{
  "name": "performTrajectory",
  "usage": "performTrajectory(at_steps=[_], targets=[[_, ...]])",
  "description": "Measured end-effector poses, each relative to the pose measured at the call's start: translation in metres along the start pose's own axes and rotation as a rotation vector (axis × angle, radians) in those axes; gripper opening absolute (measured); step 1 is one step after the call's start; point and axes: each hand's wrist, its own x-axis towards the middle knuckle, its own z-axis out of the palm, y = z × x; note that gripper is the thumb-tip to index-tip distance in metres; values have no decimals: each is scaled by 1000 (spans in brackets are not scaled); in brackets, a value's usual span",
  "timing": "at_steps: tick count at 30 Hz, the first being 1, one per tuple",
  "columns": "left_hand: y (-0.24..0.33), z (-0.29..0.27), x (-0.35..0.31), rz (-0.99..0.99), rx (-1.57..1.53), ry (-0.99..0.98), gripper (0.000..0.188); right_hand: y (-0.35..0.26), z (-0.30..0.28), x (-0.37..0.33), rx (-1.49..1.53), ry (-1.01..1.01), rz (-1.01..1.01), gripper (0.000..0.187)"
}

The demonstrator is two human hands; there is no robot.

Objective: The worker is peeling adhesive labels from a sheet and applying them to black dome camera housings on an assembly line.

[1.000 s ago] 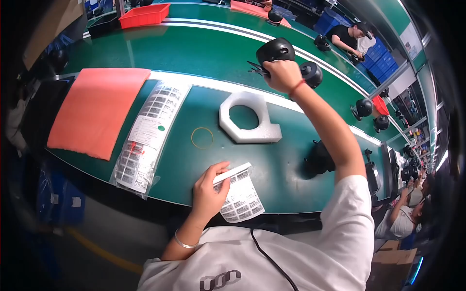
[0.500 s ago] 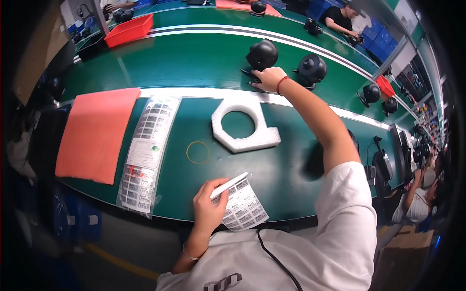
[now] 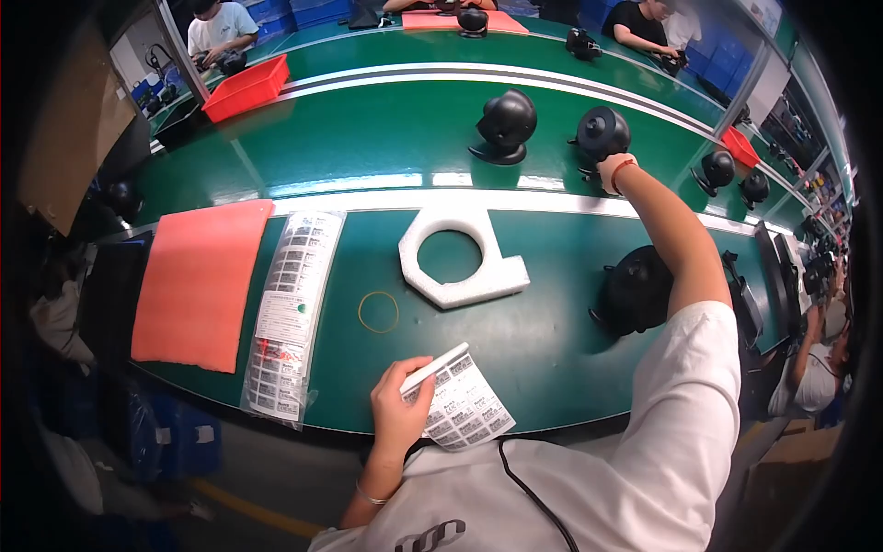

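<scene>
Black dome-shaped device (image 3: 602,133) stands on the far green belt (image 3: 368,120), just right of a second black dome device (image 3: 505,122); right hand (image 3: 611,171) reaches to its base, fingers hidden, so grasp cannot be determined. Left hand (image 3: 397,409) pinches a label sheet (image 3: 462,405) at the near table edge. White foam ring (image 3: 457,258), rubber band (image 3: 378,312), bagged label sheets (image 3: 289,313) and orange mat (image 3: 200,276) lie between.

The counter (image 3: 368,138) is smooth green with a soft sheen. The label sheet (image 3: 464,405) is glossy paper, the ring block (image 3: 460,267) matt white foam, the round camera (image 3: 602,133) matt black plastic.
</scene>
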Motion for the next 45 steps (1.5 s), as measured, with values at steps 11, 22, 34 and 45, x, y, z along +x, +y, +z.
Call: performTrajectory(at_steps=[11,22,34,45], targets=[[-7,-1,-3,-2,6,-8,21,1,-36,-33,-58,210,-20,27],[-8,-1,-1,-9,-294,-13,64,-8,-98,-183,447,852,-246,27],[-9,0,-3,-43,-421,51,44,-125,-139,-234,593,935,-781,26],[-9,-3,-3,-138,-454,38,14,-158,-124,-257,844,1337,-478,30]])
